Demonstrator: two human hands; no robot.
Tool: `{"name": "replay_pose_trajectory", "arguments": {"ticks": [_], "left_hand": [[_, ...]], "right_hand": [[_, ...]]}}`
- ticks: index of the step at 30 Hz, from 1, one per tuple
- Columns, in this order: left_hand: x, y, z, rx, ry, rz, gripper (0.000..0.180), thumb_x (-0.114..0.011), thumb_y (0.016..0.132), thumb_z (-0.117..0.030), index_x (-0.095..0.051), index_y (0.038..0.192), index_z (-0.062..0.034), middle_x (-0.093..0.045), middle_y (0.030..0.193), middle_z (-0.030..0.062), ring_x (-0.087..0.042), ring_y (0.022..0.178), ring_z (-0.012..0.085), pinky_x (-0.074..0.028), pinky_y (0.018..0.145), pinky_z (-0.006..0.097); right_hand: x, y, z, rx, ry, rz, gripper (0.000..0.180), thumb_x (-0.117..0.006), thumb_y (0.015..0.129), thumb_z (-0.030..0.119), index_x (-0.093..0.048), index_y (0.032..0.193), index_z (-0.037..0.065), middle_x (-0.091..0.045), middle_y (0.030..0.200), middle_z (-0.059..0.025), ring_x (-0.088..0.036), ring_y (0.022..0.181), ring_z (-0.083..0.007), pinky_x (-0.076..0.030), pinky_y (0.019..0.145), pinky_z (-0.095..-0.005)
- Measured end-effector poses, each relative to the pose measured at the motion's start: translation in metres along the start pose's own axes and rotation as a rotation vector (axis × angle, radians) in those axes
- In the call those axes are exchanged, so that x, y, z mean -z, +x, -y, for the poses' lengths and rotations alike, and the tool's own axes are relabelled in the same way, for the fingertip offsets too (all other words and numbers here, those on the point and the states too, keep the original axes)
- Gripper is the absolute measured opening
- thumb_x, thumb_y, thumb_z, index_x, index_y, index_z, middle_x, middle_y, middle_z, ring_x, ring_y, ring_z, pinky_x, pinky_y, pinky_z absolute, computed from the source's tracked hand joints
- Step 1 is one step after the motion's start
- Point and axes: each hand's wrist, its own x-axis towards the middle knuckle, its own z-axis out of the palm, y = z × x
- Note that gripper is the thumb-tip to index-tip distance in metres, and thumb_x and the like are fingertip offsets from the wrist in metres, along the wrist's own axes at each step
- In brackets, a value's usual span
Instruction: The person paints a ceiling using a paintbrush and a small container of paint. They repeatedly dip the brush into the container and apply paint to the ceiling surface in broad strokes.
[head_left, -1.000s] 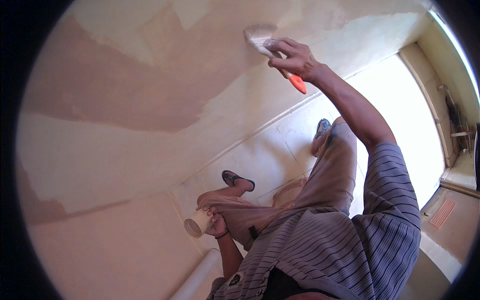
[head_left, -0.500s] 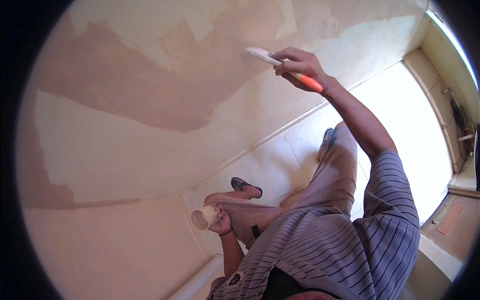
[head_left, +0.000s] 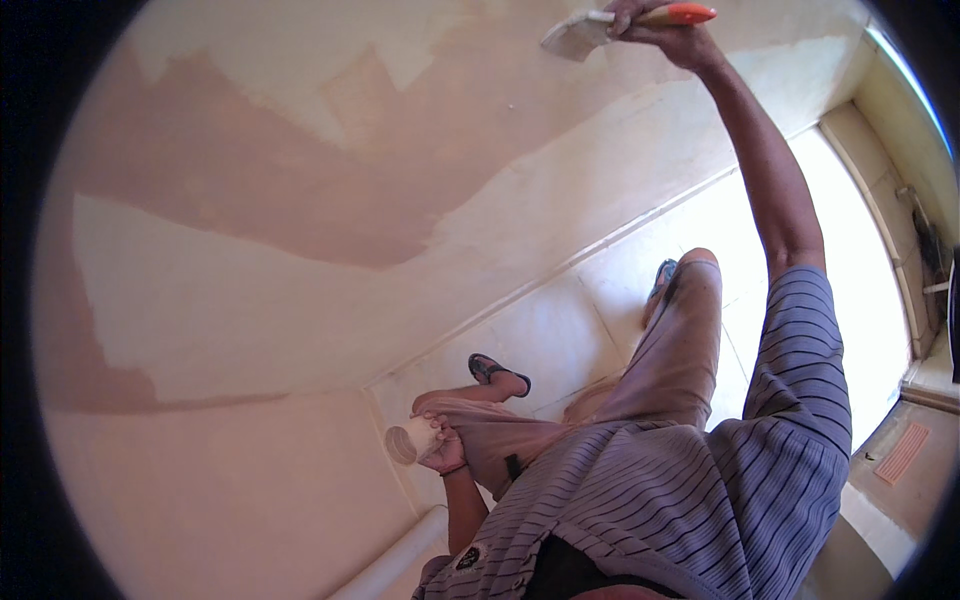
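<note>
My right hand [head_left: 665, 32] grips a paintbrush [head_left: 690, 14] with an orange-tipped handle, high up by the wall. The brush's wide, pale-coated bristles lie against or very near the wall [head_left: 230, 330]; I cannot tell which. A broad pinkish-brown coat [head_left: 350, 190] covers part of that wall, with uneven edges against the paler surface around it. Low at my left, beside my thigh, my left hand [head_left: 445, 447] is closed around a small whitish cup [head_left: 405, 444]. The cup is tilted with its opening toward the wall, and ridged rings show inside it.
Pale floor tiles [head_left: 550, 340] run along the foot of the wall, with my sandalled feet on them. A white pipe [head_left: 390, 560] lies at the lower left. A bright doorway [head_left: 800, 250] opens at the right, near a pinkish slotted grate [head_left: 902, 453].
My right hand has moved up and to the right with the paintbrush, and the arm is more outstretched. The brush has turned closer to level. My left hand stays with the cup.
</note>
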Motion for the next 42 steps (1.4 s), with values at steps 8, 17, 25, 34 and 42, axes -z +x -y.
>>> {"name": "replay_pose_trajectory", "arguments": {"ticks": [8,17,25,34,42], "left_hand": [[-0.002,0.006,0.004,-0.010,0.014,0.000,0.063,-0.068,0.090,-0.038,-0.052,0.144,-0.0097,-0.051,0.133,0.0211,-0.052,0.112,0.0346,-0.058,0.081,0.044],[-0.015,0.008,0.009,0.010,0.030,-0.025,0.060,-0.066,0.091,-0.038,-0.053,0.142,-0.0092,-0.051,0.132,0.0212,-0.052,0.111,0.0346,-0.057,0.081,0.045],[-0.002,0.004,0.003,0.012,-0.033,-0.025,0.063,-0.070,0.089,-0.037,-0.051,0.142,-0.0101,-0.051,0.132,0.0203,-0.052,0.111,0.0337,-0.057,0.082,0.045],[-0.006,0.007,0.007,0.000,0.006,0.022,0.064,-0.071,0.088,-0.036,-0.050,0.144,-0.0113,-0.051,0.133,0.0193,-0.052,0.112,0.0338,-0.057,0.082,0.045],[-0.012,0.004,0.007,-0.027,0.082,0.011,0.064,-0.070,0.089,-0.036,-0.050,0.145,-0.0098,-0.052,0.132,0.0212,-0.052,0.111,0.0346,-0.056,0.080,0.043]], "right_hand": [[0.040,-0.027,0.034,0.061,-0.157,-0.456,0.009,-0.077,0.077,-0.006,-0.072,0.080,0.000,-0.072,0.090,-0.0113,-0.072,0.088,-0.0223,-0.060,0.082,-0.0359],[-0.123,-0.053,0.000,-0.150,0.179,-0.055,0.011,-0.080,0.079,-0.002,-0.073,0.085,0.003,-0.072,0.093,-0.0079,-0.069,0.096,-0.0200,-0.056,0.088,-0.0334],[-0.025,-0.027,-0.016,-0.180,-0.031,-0.146,0.009,-0.079,0.082,-0.001,-0.071,0.081,0.003,-0.071,0.089,-0.0086,-0.071,0.095,-0.0207,-0.058,0.088,-0.0340],[0.019,-0.050,0.026,0.110,-0.379,-0.582,0.006,-0.077,0.081,-0.001,-0.073,0.085,0.000,-0.072,0.086,-0.0095,-0.070,0.080,-0.0189,-0.058,0.076,-0.0342],[-0.151,-0.097,-0.004,0.302,-0.892,-0.258,0.015,-0.078,0.077,0.006,-0.073,0.088,0.013,-0.072,0.100,-0.0058,-0.070,0.095,-0.0282,-0.058,0.077,-0.0344]]}}
